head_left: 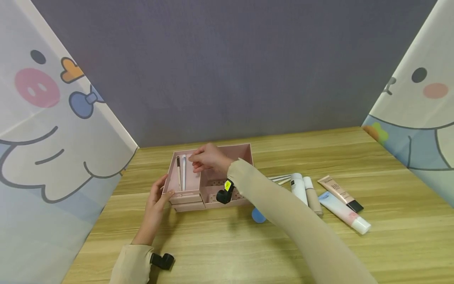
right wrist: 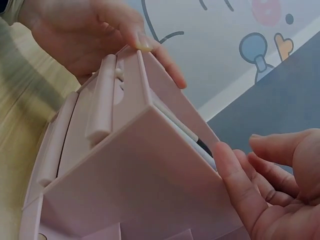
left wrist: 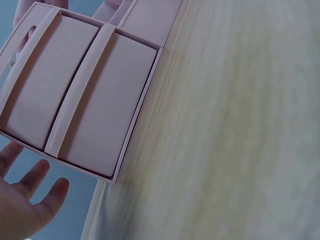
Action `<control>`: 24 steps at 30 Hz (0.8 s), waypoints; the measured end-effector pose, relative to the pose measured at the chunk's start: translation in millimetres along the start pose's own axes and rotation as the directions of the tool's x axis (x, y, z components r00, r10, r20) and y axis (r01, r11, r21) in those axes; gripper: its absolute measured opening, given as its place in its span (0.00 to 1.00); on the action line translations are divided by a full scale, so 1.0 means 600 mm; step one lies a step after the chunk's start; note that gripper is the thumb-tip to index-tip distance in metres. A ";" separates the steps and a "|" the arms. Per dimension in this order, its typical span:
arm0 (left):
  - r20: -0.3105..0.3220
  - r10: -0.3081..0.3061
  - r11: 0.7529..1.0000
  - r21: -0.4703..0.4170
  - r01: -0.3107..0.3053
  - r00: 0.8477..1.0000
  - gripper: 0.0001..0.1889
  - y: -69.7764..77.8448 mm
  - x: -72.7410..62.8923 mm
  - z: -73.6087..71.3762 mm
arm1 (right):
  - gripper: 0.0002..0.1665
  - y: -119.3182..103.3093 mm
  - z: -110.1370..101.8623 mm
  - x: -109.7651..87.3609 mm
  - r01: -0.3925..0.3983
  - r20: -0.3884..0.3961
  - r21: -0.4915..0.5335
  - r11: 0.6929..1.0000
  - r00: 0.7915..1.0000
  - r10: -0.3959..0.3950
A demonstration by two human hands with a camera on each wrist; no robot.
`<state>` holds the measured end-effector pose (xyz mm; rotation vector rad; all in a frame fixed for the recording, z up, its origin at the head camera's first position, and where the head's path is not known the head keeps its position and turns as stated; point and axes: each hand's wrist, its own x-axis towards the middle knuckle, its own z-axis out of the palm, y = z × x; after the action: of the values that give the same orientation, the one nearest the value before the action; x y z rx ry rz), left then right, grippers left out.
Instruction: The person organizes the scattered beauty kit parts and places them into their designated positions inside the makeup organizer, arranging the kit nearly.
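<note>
Left hand (head_left: 157, 197) holding organizer (head_left: 189, 206); right hand (head_left: 210, 157) beside pens (head_left: 184, 173).

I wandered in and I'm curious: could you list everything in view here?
Organizer: 1, pink, on the table
Drawers: 2, pink, organizer's left front
Pencil-like sticks: 2, one beige and dark, one whitish, organizer's top tray
Bottles: 2, one white, one beige with white cap, right of organizer
Thin sticks: at least 2, pale, beside bottles
Tubes: 2, one beige, one white and pink, far right
Round thing: 1, blue, near organizer's right front
Table: 1, wood-coloured, beneath
Backdrop: 1, grey, behind
Cartoon panels: 2, multicoloured, either side
Wrist cameras: 2, black, wrists
Sleeves: 2, beige, arms
Left hand: 1, bare, organizer's left corner
Right hand: 1, bare, by top tray
</note>
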<state>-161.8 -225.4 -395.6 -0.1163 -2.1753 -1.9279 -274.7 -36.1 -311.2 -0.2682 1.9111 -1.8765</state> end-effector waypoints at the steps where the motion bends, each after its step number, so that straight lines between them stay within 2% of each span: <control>1: 0.002 -0.001 1.000 -0.002 0.001 1.000 0.27 0.000 0.000 0.000 | 0.12 0.000 -0.001 -0.001 0.001 0.006 0.000 1.000 1.000 -0.001; 12: 0.000 -0.002 1.000 0.014 0.002 1.000 0.27 -0.001 -0.001 -0.003 | 0.12 0.002 -0.015 -0.009 0.053 0.103 0.006 0.999 0.993 -0.053; 20: 0.007 -0.025 1.000 0.010 0.025 1.000 0.28 0.001 -0.002 -0.002 | 0.14 -0.017 -0.056 -0.041 0.077 0.124 0.034 0.996 0.989 -0.080; 24: 0.011 -0.022 1.000 0.004 0.022 1.000 0.28 0.001 -0.002 -0.003 | 0.14 -0.021 -0.078 -0.060 0.098 0.128 -0.001 0.995 0.987 -0.097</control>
<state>-160.5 -227.1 -395.3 -0.1021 -2.1958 -1.9397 -265.8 21.1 -293.6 -0.4807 1.8496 -1.8657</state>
